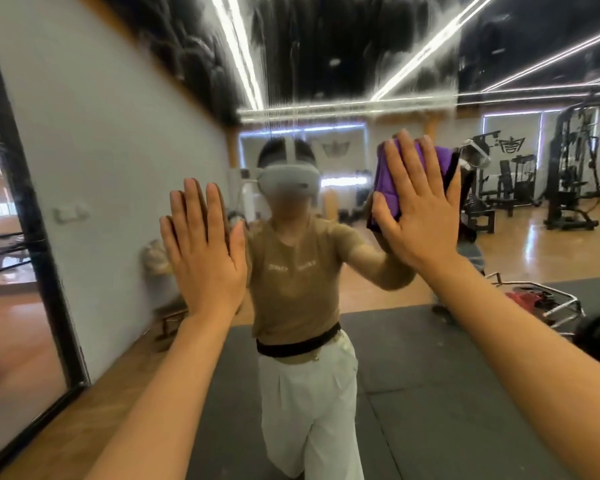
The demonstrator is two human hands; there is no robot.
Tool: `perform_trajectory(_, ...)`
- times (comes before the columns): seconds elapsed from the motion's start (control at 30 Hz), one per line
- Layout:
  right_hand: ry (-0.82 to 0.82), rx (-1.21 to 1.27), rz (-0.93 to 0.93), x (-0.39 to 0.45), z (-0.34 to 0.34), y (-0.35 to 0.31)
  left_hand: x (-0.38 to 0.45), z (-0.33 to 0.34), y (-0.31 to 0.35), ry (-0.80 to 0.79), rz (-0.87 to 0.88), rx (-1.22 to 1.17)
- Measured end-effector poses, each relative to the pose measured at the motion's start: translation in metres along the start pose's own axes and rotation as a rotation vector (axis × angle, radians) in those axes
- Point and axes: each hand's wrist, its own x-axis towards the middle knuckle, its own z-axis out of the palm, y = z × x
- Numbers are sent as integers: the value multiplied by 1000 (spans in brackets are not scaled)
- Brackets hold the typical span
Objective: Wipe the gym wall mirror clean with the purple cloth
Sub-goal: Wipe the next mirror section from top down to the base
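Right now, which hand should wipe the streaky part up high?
The right hand. It already presses the purple cloth flat against the mirror, just below the streaks. The left hand is flat on the glass with no cloth.

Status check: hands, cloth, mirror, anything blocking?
Left hand flat on mirror, bare. Right hand pressing purple cloth to glass, fingers straight. Streaks up top. Nothing blocking.
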Motion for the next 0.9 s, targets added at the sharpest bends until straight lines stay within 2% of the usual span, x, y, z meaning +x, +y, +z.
perform_trajectory(0.13,22,3,-3,-81,10,0,-1,2,0,9,1,-16)
perform_trajectory(0.23,-38,2,-72,-155,15,4,0,1,1,8,-13,-24)
perform_trajectory(0.3,-74,-1,-100,-176,16,11,-1,1,2,3,-19,-30)
perform_trajectory(0.47,-66,-10,-138,-152,10,8,-1,-3,1,-26,-1,-42)
perform_trajectory(0.7,-10,31,-82,7,-3,12,-5,-9,-4,-40,66,-105)
perform_trajectory(0.8,8,51,-37,7,-2,11,-10,-13,-3,-38,57,-93)
perform_trajectory(0.9,18,61,11,-45,5,9,-21,-15,-3,-58,58,-108)
